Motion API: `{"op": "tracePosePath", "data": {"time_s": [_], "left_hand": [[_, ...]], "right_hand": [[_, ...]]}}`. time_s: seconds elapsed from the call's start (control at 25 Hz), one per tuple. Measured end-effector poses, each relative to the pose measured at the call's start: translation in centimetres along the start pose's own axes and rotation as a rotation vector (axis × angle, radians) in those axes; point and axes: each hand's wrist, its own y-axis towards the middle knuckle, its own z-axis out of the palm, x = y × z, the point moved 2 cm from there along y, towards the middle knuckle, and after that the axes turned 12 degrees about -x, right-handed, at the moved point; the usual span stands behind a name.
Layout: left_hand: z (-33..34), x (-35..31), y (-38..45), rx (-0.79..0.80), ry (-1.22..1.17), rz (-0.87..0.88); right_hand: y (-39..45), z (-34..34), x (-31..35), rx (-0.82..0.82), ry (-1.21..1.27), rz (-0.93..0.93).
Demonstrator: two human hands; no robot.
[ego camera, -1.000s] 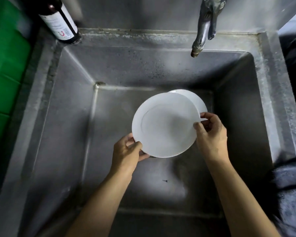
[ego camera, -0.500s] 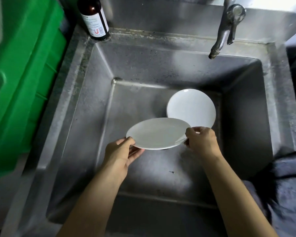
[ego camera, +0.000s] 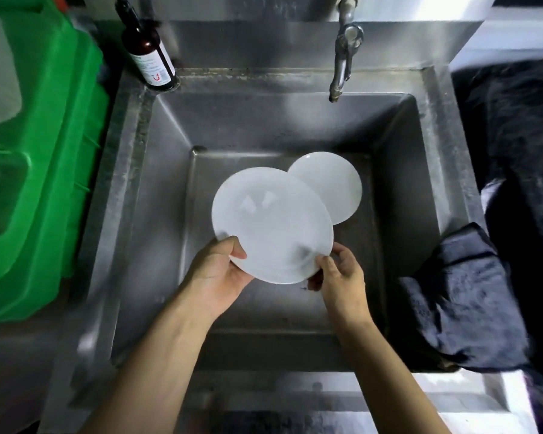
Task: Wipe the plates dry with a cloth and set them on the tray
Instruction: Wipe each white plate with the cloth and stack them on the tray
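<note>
Steel sink (ego camera: 132,189), tap (ego camera: 342,57), brown bottle (ego camera: 151,61), green crate (ego camera: 54,170) alongside.

held plate (ego camera: 271,225) showing plain white | second plate (ego camera: 336,186) showing white | sink (ego camera: 132,189) showing dull grey steel, dark-speckled | cloth (ego camera: 461,299) looking dark navy, possibly black | crate (ego camera: 44,170) showing bright green | bottle (ego camera: 149,54) showing dark brown, white label with red mark
</note>
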Motion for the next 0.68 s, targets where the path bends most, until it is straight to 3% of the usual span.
{"op": "tracePosePath", "data": {"time_s": [0.36, 0.56, 0.68], "left_hand": [[1.6, -0.1, -5.4, 0.086, 0.114, 0.085], [2.6, -0.4, -7.9, 0.104, 0.153, 0.091], [3.2, -0.2, -9.0, 0.104, 0.129, 0.085]], "right_hand": [[-1.9, -5.3, 3.8, 0.007, -0.141, -0.031], [-1.4, -12.0, 4.0, -0.276, -0.655, -0.501], [-0.5, -16.7, 2.2, -0.336, -0.922, -0.616]]}}
